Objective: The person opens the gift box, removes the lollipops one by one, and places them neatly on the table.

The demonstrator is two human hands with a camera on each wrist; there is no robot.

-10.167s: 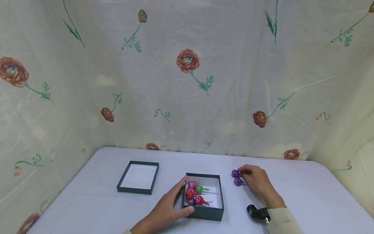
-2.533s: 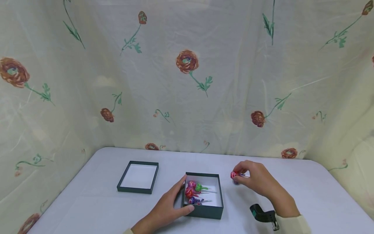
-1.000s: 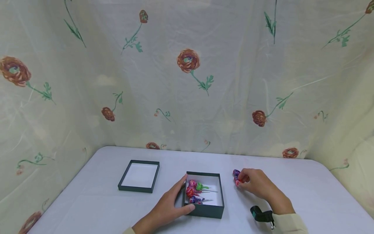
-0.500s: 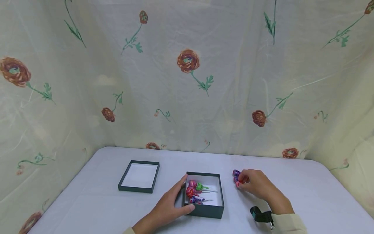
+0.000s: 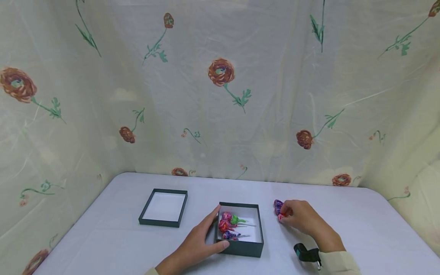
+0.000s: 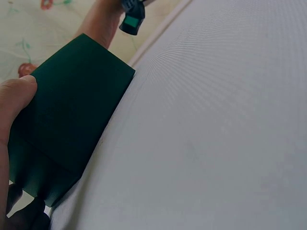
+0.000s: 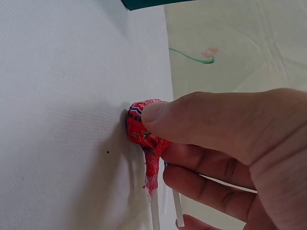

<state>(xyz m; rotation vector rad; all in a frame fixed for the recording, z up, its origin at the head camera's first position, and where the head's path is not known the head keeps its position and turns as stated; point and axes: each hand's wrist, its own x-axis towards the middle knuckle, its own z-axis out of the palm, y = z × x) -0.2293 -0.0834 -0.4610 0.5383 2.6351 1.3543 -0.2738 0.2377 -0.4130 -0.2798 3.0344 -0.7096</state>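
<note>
Lollipop, crinkly-wrapped, round, in pinch of right hand, left hand around smooth square box

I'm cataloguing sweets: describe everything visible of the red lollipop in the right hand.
The red lollipop has a rounded head in a shiny wrapper with white and dark markings, gathered at the neck around a pale stick pointing down in the right wrist view. It looks unopened. The right hand pinches its head, beside a purple lollipop, right of the box.
</note>
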